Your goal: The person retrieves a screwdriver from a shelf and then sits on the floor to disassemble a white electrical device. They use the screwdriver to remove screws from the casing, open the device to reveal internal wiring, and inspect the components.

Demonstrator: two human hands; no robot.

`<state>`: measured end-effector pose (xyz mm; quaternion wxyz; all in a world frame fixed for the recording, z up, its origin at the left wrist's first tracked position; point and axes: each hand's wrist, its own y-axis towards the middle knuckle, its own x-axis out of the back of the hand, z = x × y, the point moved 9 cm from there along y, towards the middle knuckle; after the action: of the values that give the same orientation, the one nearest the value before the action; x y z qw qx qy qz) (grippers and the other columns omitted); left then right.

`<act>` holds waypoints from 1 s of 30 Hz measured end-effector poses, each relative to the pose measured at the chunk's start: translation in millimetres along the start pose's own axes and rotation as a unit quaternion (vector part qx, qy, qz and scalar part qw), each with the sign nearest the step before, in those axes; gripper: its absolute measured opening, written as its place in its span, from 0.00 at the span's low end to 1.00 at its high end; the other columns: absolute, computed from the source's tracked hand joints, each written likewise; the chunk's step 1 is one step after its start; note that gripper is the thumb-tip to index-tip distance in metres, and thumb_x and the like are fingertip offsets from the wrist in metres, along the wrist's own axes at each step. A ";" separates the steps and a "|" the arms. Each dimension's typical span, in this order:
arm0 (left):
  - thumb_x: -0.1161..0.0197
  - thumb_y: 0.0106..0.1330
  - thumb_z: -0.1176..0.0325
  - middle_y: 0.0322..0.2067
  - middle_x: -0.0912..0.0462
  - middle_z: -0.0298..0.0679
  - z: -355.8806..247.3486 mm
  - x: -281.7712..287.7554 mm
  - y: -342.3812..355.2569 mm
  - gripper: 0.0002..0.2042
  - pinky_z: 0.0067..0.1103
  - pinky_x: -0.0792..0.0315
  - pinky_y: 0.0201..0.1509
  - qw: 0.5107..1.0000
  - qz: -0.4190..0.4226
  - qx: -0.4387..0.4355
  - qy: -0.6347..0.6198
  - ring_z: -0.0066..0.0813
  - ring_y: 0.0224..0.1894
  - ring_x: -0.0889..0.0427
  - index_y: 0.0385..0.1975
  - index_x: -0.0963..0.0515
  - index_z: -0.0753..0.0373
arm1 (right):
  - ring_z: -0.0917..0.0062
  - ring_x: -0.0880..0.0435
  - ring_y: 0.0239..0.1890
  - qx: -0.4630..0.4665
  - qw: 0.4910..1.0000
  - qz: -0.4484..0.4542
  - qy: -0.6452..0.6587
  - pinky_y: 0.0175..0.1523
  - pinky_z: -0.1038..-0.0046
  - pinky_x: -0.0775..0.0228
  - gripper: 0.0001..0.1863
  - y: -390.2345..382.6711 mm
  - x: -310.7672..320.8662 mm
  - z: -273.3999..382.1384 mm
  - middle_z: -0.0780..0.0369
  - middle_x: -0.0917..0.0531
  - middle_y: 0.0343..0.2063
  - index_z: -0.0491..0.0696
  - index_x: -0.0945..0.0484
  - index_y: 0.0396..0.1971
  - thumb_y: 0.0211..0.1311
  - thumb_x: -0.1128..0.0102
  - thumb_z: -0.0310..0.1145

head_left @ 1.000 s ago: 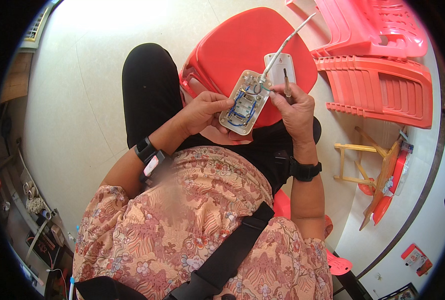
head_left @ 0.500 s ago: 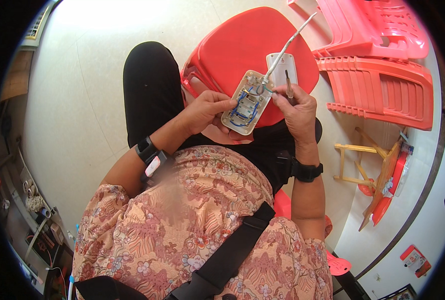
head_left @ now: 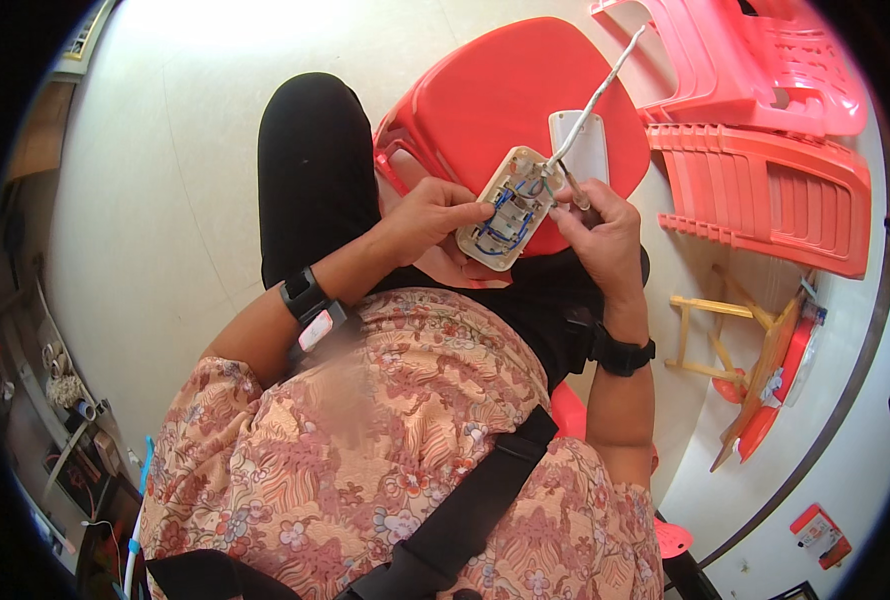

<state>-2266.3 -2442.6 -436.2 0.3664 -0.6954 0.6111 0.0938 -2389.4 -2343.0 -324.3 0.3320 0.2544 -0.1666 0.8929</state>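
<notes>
An opened power strip (head_left: 499, 247) shows blue wires and metal strips inside its off-white shell. My left hand (head_left: 427, 215) grips its left side, the thumb over the edge and the other fingers underneath. A white cable (head_left: 599, 92) runs from the strip's far end up to the right. At that end, my right hand (head_left: 610, 238) is closed around a small screwdriver (head_left: 574, 188), its dark shaft pointing up and left near the cable. The right fingertips are beside a thin green wire; whether they pinch it I cannot tell. The strip's loose cover (head_left: 582, 150) lies on the red stool (head_left: 495, 85).
Stacked red plastic chairs (head_left: 760, 190) lie on their side at the right. Below them is a wooden folding stool (head_left: 725, 335). Shelves with assorted items (head_left: 70, 390) line the far left. My black-trousered knee (head_left: 315, 180) is left of the red stool.
The screwdriver has tilted left, and its tip is now lower, close to the cable's entry. The hands and power strip appear slightly farther right in the picture, along with the whole scene.
</notes>
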 end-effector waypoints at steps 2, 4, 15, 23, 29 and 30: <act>0.39 0.67 0.58 0.27 0.16 0.40 -2.6 -1.7 -0.3 0.17 0.15 0.22 0.22 1.000 0.006 -0.014 -0.006 0.21 0.23 0.18 0.38 0.19 0.70 | 0.87 0.32 0.20 0.029 0.999 0.013 -0.019 0.26 0.81 0.39 0.07 -2.1 -1.9 10.3 0.67 0.26 0.21 0.42 0.21 0.31 0.51 0.35 0.22; 0.38 0.67 0.58 0.27 0.16 0.39 -1.0 -0.3 0.0 0.17 0.15 0.22 0.22 1.000 0.004 -0.003 0.010 0.20 0.23 0.18 0.38 0.19 0.70 | 0.82 0.28 0.19 0.063 0.996 0.010 -0.055 0.27 0.78 0.36 0.08 -2.4 -5.9 19.4 0.64 0.24 0.22 0.43 0.20 0.32 0.50 0.34 0.23; 0.38 0.67 0.59 0.26 0.17 0.37 -1.4 -0.8 1.3 0.17 0.15 0.23 0.21 1.000 0.003 -0.006 0.015 0.19 0.21 0.19 0.36 0.19 0.70 | 0.68 0.20 0.24 0.099 0.981 0.006 -0.166 0.29 0.71 0.30 0.07 3.7 -29.5 25.3 0.59 0.20 0.26 0.44 0.20 0.30 0.49 0.34 0.27; 0.38 0.67 0.58 0.26 0.17 0.39 -2.4 -2.4 2.7 0.18 0.16 0.23 0.21 1.000 0.009 -0.009 -0.012 0.20 0.22 0.19 0.36 0.19 0.72 | 0.86 0.30 0.19 -0.008 0.998 -0.059 -0.024 0.26 0.80 0.38 0.08 1.6 2.1 -2.5 0.66 0.24 0.19 0.40 0.22 0.27 0.54 0.33 0.28; 0.39 0.68 0.59 0.27 0.16 0.41 0.5 1.5 2.5 0.18 0.16 0.23 0.21 1.000 0.000 0.010 0.023 0.22 0.22 0.18 0.38 0.19 0.72 | 0.91 0.34 0.20 -0.039 0.994 -0.098 0.001 0.25 0.82 0.41 0.05 -3.4 21.8 -19.0 0.70 0.27 0.16 0.40 0.23 0.26 0.56 0.35 0.25; 0.39 0.68 0.59 0.28 0.16 0.41 1.0 1.8 2.5 0.18 0.16 0.23 0.21 1.000 0.000 0.011 0.026 0.22 0.22 0.18 0.38 0.19 0.72 | 0.91 0.34 0.20 -0.041 0.994 -0.098 0.022 0.25 0.82 0.41 0.06 -3.7 21.7 -20.4 0.70 0.27 0.16 0.40 0.23 0.26 0.56 0.35 0.25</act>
<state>-2267.8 -2443.4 -438.9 0.3579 -0.6937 0.6212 0.0685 -2408.0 -2319.8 -328.2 0.4311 0.2360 -0.1697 0.8542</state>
